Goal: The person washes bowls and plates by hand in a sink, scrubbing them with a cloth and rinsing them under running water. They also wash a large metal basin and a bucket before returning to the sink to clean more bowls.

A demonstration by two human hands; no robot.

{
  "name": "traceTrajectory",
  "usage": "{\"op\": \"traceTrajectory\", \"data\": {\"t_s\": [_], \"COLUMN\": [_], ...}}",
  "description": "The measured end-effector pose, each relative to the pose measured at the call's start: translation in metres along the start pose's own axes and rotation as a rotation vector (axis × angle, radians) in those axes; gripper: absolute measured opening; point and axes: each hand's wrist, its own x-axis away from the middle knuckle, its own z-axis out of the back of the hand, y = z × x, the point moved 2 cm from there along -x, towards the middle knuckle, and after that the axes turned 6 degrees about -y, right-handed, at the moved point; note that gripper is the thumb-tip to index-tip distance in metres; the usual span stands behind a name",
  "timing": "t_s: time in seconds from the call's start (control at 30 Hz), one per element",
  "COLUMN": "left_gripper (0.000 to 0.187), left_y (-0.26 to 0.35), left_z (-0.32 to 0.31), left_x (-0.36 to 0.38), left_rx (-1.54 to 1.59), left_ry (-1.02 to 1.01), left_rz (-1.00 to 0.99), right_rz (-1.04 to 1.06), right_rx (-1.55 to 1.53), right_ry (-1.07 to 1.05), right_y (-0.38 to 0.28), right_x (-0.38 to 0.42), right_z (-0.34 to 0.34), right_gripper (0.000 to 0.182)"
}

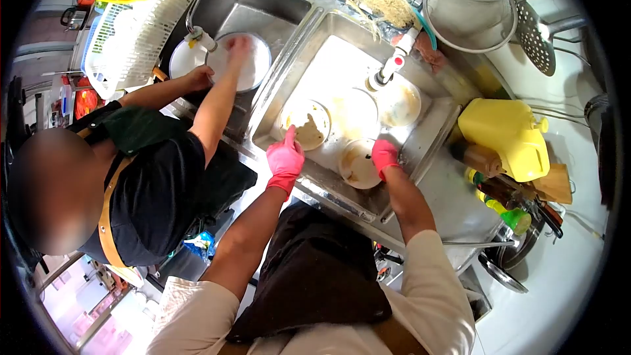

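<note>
My left hand, in a pink rubber glove, is at the near rim of a white plate smeared with brown food. Its index finger lies over that rim while the other fingers look curled. My right hand, also gloved in pink, is closed at the right rim of another soiled white plate; its fingertips are hidden. Both plates are in the right-hand metal sink. Further back in this sink are a third stained plate and a pale round dish, under a white tap.
At left a co-worker's hands are over a white basin in the other sink. White baskets stand beyond. On the right are a yellow jug, bottles, a hanging sieve and a skimmer.
</note>
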Motion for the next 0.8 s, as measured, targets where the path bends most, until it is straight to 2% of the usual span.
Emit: {"op": "traceTrajectory", "data": {"t_s": [0.07,0.1,0.13,0.2,0.33,0.37,0.4,0.47,0.53,0.6,0.63,0.67,0.73,0.8], "left_gripper": [0.044,0.044,0.044,0.044,0.045,0.046,0.046,0.045,0.044,0.044,0.044,0.044,0.045,0.045], "left_y": [0.000,-0.001,-0.001,0.000,-0.003,-0.003,-0.003,-0.003,-0.002,-0.003,-0.003,-0.001,0.001,-0.003], "left_z": [-0.001,-0.001,-0.002,-0.001,-0.002,-0.005,-0.005,-0.004,-0.003,-0.002,-0.001,-0.001,-0.001,0.000], "left_x": [-0.003,-0.005,-0.004,-0.004,-0.001,-0.003,-0.003,-0.003,-0.003,-0.002,-0.001,-0.002,-0.001,-0.006], "left_rx": [-0.003,-0.005,0.006,0.020,-0.031,-0.020,-0.021,0.002,-0.014,-0.027,-0.044,-0.059,-0.037,-0.028], "left_ry": [-0.049,-0.046,-0.031,-0.014,-0.037,-0.015,-0.015,0.058,0.053,0.045,0.008,-0.022,-0.003,0.015], "left_rz": [0.039,0.039,0.028,0.016,0.019,0.004,0.000,-0.036,-0.036,-0.025,-0.005,0.012,0.002,-0.010], "right_rz": [0.006,-0.091,-0.091,-0.090,-0.211,-0.099,-0.125,-0.066,-0.044,-0.061,-0.034,-0.037,0.103,0.074], "right_rx": [-0.011,-0.057,-0.058,-0.213,-0.316,-0.296,-0.369,-0.102,-0.132,-0.044,0.101,0.107,0.191,0.254], "right_ry": [-0.176,-0.138,-0.139,-0.427,-0.439,-0.239,-0.209,-0.195,0.027,0.121,0.051,0.052,0.042,0.015], "right_y": [0.013,0.024,0.028,0.032,0.006,0.012,0.006,0.001,0.017,0.032,0.038,0.045,0.060,0.054], "right_x": [-0.002,-0.016,-0.020,-0.023,-0.013,-0.031,-0.023,-0.024,-0.039,-0.043,-0.045,-0.045,-0.058,-0.053], "right_z": [0.007,-0.021,-0.033,-0.047,-0.020,-0.034,-0.007,0.032,0.049,0.071,0.084,0.085,0.076,0.081], "right_gripper": [0.018,0.026,0.026,0.034,0.032,0.031,0.032,0.029,0.026,0.025,0.024,0.024,0.024,0.025]}}
